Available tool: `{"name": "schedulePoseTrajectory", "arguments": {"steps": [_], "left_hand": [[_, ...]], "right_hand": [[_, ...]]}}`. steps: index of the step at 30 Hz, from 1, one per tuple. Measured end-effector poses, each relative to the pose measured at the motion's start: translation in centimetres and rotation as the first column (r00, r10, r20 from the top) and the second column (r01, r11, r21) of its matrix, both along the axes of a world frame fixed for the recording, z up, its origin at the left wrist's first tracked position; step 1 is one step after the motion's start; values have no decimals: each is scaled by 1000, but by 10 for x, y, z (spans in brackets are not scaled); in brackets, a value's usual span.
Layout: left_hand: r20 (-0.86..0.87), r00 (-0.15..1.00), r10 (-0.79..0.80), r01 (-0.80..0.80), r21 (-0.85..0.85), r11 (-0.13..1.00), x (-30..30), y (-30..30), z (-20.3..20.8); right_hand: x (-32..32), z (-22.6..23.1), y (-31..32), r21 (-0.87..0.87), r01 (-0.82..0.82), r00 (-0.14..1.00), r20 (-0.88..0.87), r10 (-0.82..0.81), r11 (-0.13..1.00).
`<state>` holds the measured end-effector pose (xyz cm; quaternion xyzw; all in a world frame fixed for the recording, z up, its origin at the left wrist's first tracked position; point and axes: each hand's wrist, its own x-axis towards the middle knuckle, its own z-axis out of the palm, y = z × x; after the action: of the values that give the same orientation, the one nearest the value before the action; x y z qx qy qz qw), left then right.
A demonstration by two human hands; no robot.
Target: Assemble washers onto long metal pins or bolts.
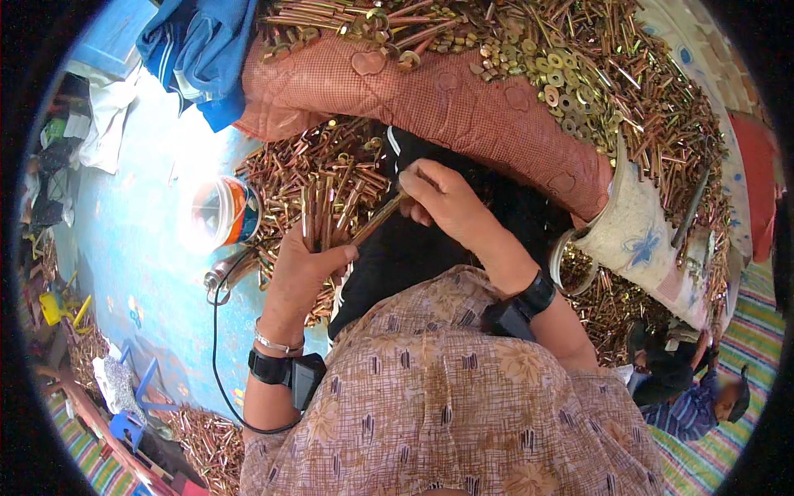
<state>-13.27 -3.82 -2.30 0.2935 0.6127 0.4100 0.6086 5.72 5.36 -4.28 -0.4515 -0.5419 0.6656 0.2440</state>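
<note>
Copper bolts, pink quilted cloth

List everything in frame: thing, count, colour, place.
bolts: heaps, copper, floor centre, top and lower left
washers: many, brass, top pile
bundle: one, copper bolts, upright in left hand
bolt: one, copper, in right hand, tip toward the bundle
cushion: one, red quilted, top centre
tub: one, clear with orange-blue label, left of centre
cable: one, black, blue floor, left
jacket: one, blue, top left
sack: one, white, right
child: one, lower right
left hand: grip shut on bundle
right hand: grip shut on bolt
</note>
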Motion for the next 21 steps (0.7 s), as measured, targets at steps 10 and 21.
{"name": "schedulePoseTrajectory", "arguments": {"steps": [10, 21], "left_hand": [[-71, 997, 25, -27, -27, 999, 1, 0, 0], [23, 999, 41, -40, -58, 998, 2, 1, -2]], "right_hand": [[1, -3, 3, 60, 49, 995, -85, -44, 997], [1, -2, 3, 80, -59, 997, 62, 54, 995]]}}
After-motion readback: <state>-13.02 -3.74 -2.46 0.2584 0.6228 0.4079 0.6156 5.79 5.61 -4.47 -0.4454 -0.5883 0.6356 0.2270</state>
